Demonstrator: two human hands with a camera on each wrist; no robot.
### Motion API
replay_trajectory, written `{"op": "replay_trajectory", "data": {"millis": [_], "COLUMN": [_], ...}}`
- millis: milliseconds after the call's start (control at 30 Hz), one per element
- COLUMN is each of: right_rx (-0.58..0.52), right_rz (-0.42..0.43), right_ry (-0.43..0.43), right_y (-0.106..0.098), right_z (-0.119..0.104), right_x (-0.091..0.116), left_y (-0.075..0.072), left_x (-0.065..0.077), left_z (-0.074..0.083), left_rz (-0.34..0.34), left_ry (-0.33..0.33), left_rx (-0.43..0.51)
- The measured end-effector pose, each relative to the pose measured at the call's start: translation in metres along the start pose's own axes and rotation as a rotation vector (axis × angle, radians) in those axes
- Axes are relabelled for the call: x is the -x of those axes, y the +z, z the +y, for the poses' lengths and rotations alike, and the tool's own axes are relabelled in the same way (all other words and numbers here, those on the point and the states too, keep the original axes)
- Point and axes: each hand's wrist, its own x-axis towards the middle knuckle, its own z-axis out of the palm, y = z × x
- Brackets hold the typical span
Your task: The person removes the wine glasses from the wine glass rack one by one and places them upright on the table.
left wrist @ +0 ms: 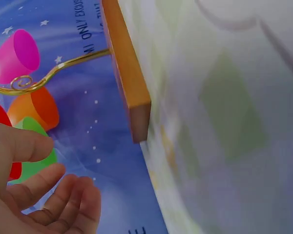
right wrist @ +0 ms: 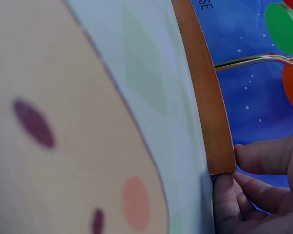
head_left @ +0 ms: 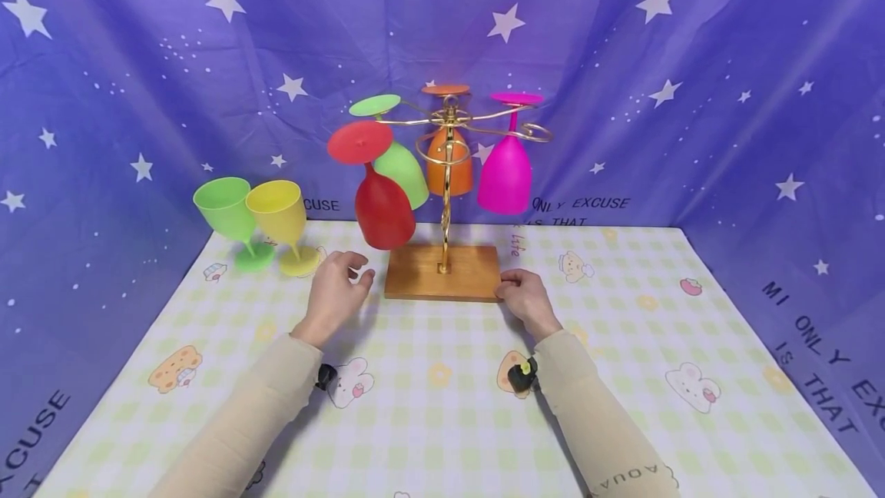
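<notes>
A wine glass rack with a gold stem (head_left: 445, 221) and a wooden base (head_left: 442, 273) stands in the middle of the table. Upside down on its arms hang a red goblet (head_left: 384, 206), a green goblet (head_left: 402, 174), an orange goblet (head_left: 449, 164) and a magenta goblet (head_left: 506, 175); the red one tilts. My right hand (head_left: 528, 298) pinches the base's front right corner, thumb on top and fingers at its end (right wrist: 222, 161). To the left of the base, apart from it, my left hand (head_left: 337, 290) holds nothing, its fingers loosely bent (left wrist: 63, 195).
Upright at the table's back left stand another green goblet (head_left: 224, 210) and a yellow goblet (head_left: 278, 214), close together. A checked cloth (head_left: 429, 413) with cartoon prints covers the table. Blue star-patterned curtains (head_left: 387, 14) hang behind and at both sides.
</notes>
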Motion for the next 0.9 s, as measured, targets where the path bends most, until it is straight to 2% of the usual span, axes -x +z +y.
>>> {"op": "replay_trajectory", "data": {"millis": [467,633,733,900], "right_rx": [0.001,0.002,0.002,0.007], "right_rz": [0.005,0.004,0.000,-0.001], "right_ry": [0.003,0.004,0.002,-0.003], "right_y": [0.000,0.001,0.001,0.000], "right_z": [0.000,-0.001,0.000,0.000], "right_x": [-0.001,-0.001,-0.001,-0.001], "left_y": [0.023,0.032,0.036,0.042], "left_x": [0.000,0.000,0.000,-0.001], "left_z": [0.010,0.010,0.011,0.010], "left_rz": [-0.091,-0.104,-0.117,-0.117], "left_ry": [-0.204,-0.273,-0.298,-0.302], "left_rx": [0.195,0.253,0.258,0.247]}}
